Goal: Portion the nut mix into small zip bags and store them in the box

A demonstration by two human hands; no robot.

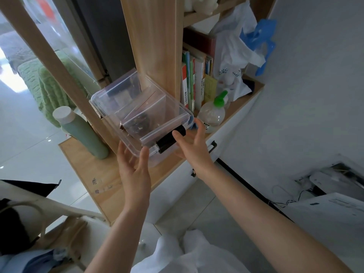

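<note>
Two bare hands are flanking a clear plastic box (137,109), which is sitting lidded on the wooden counter (110,186) against the upright of a shelf unit (153,42). Inside the box, small zip bags (137,123) holding dark nut mix are lying flat, their exact count being hard to make out through the clear walls. A black latch (169,141) is sitting on the box's near end.

On the near left corner of the box, the left hand (132,164) is reaching up, palm toward it and fingers straight and spread, fingertips at the wall; whether they are touching is unclear. At the latch end, the right hand (189,140) is opening its grip likewise, fingers straight and apart, the thumb tip right at the latch and the other fingers beside the box's right corner. Neither hand is curling around anything. Both forearms are stretching up from the lower edge of the view.

Just left of the box, a pale green bottle (82,134) with a white cap is standing on the counter. To the right, books (195,83), a green-capped clear bottle (213,113) and white plastic bags (232,48) are filling the shelf.
</note>
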